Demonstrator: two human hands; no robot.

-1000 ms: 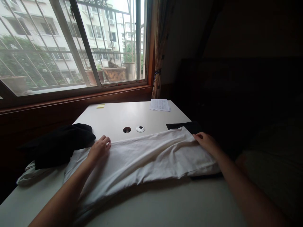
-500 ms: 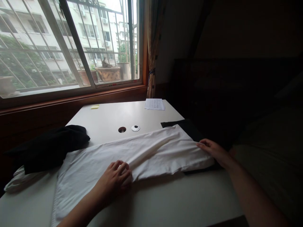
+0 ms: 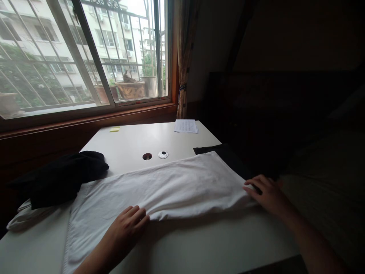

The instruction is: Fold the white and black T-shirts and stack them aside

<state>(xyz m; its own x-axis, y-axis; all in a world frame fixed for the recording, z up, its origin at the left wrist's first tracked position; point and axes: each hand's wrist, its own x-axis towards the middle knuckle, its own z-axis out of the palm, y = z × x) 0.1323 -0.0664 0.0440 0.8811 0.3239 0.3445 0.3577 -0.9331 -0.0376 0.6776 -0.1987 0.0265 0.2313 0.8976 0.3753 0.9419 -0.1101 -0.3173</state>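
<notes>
A folded white garment (image 3: 182, 186) stretches across the table, fairly smooth with soft wrinkles; its exact kind does not show. My left hand (image 3: 129, 226) has its fingers curled over the garment's near edge, left of the middle, gripping it. At the right end my right hand (image 3: 266, 192) pinches the garment's corner between thumb and fingers. Part of a dark flat cloth (image 3: 232, 158) shows from beneath the garment's right end.
A heap of black clothing (image 3: 65, 177) lies at the left, over a pale cloth (image 3: 28, 219). Farther back on the white table (image 3: 128, 142) are papers (image 3: 186, 126), yellow sticky notes (image 3: 115, 129), a round hole (image 3: 147, 156) and a round grommet (image 3: 163, 154). A window stands behind.
Both hands have drawn the garment's near edge toward me; the left also shifted left. The long diagonal crease has flattened out. The dark cloth at the lower right is now mostly covered.
</notes>
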